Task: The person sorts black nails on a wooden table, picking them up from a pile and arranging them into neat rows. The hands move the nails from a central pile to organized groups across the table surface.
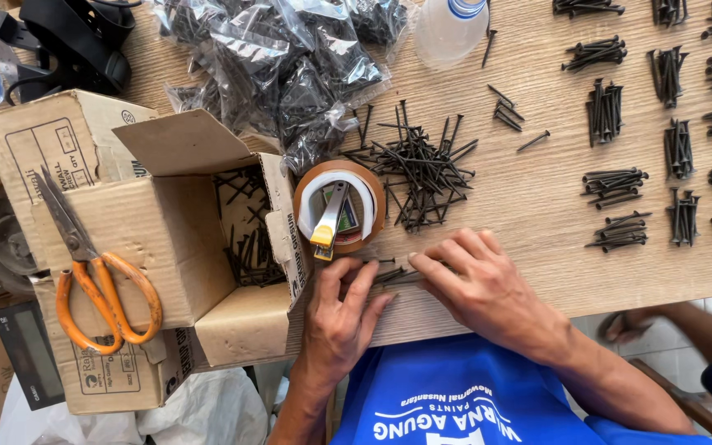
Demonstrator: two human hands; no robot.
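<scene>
My left hand (341,317) and my right hand (473,284) rest side by side at the near edge of a wooden table (537,198). Together their fingers press on a small bunch of black screws (395,276) lying flat between them. Just beyond my fingers sits a loose heap of black screws (422,169). A brown tape roll (339,206) with a yellow cutter inside it lies right above my left hand.
Several small sorted bundles of screws (615,181) cover the right of the table. Clear bags of screws (290,58) lie at the back. An open cardboard box (208,239) holds screws on the left, with orange-handled scissors (96,284) on its flap. A plastic bottle (448,29) stands behind.
</scene>
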